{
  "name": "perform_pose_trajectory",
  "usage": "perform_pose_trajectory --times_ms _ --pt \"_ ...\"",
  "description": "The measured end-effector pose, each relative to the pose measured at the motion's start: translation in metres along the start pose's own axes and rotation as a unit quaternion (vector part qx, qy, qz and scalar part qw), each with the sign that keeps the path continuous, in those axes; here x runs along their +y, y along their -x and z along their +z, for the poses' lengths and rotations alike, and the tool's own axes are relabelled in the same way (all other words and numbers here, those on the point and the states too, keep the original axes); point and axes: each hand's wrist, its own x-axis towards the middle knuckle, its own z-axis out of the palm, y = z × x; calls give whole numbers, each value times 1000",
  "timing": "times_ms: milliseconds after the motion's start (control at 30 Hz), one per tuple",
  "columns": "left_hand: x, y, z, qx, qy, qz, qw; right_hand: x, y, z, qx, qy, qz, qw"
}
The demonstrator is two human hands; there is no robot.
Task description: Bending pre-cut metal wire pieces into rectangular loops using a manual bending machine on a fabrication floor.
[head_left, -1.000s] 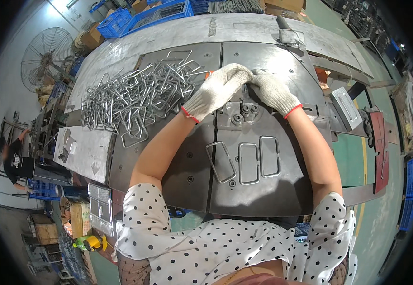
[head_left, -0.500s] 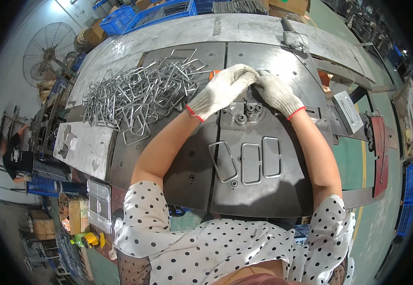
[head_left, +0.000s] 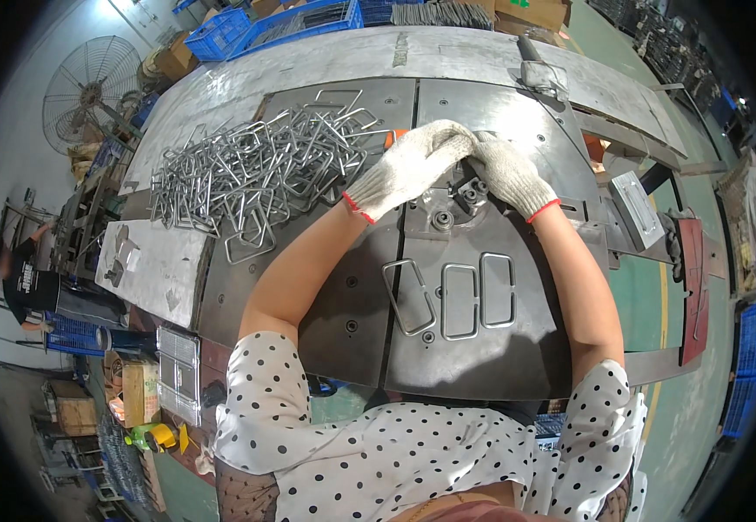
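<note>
My left hand (head_left: 417, 163) and right hand (head_left: 510, 172) seem to work the metal block (head_left: 441, 217). I can't tell either grip's state; next likely needs coordination.

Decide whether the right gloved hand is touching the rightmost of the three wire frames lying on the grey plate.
Apart. The head view shows a stretch of grey plate between the right gloved hand and the rightmost wire frame.
</note>
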Motion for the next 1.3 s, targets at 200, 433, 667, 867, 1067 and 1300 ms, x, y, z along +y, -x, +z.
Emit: perform_pose_trajectory --times_ms 200,433,667,867,1067,1300 --pt "0 0 -1 -7 6 2 1000 1 1 -4 -4 -44 -2 999" --pt "4 2 0 4 -2 3 1000 0 2 -5 0 -53 5 999" --pt "-1 1 0 -5 50 -17 999 2 0 -2 20 -54 -7 998" --pt "13 2 -2 0 73 -23 997 1 1 -4 2 -58 8 998" --pt "55 13 -64 173 141 3 975 -1 3 -11 0 -85 0 996" --pt "32 52 -140 80 -424 -77 899 -3 2 -13 -20 -65 15 998"
